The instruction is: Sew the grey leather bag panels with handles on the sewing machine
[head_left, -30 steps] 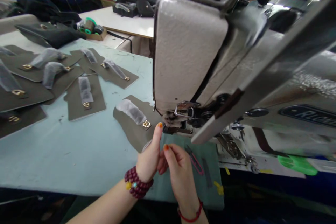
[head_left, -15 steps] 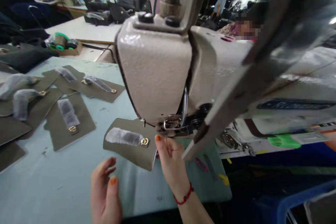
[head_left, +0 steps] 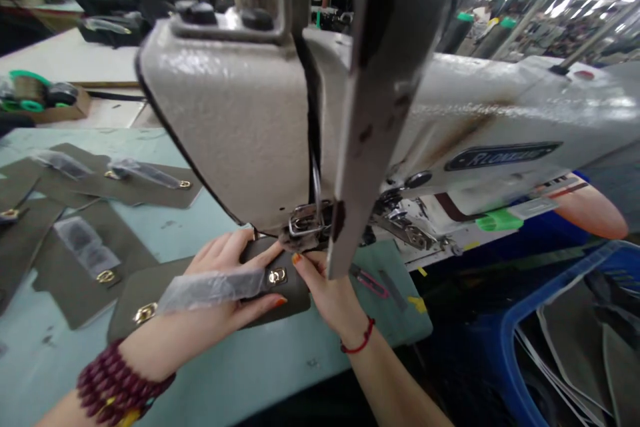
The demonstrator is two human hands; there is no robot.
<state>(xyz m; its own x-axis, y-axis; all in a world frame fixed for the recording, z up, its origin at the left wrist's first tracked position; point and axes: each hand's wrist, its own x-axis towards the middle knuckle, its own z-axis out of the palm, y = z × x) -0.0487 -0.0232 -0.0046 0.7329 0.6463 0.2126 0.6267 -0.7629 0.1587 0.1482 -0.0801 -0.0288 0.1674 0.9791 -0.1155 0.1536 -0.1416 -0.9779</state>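
Note:
A grey-green leather piece [head_left: 150,290] with two gold clasps and a clear plastic strip [head_left: 210,287] lies under the head of a white sewing machine [head_left: 240,127]. My left hand [head_left: 225,293] grips this piece, fingers over its top edge and thumb beneath, just left of the presser foot [head_left: 305,223]. My right hand [head_left: 325,287] holds the piece's right end below the presser foot, fingers curled on it. A dark red bead bracelet is on my left wrist, a red cord on my right.
Several more grey-green leather pieces with gold clasps [head_left: 85,260] lie on the pale blue table [head_left: 165,220] to the left. Thread spools in a box [head_left: 35,93] stand at the far left. A blue bin [head_left: 575,340] with leather pieces is at the lower right. People work behind.
My left hand has come up from the table edge and taken hold of the leather piece. The piece has shifted left and forward under the machine head. The camera has moved closer and right.

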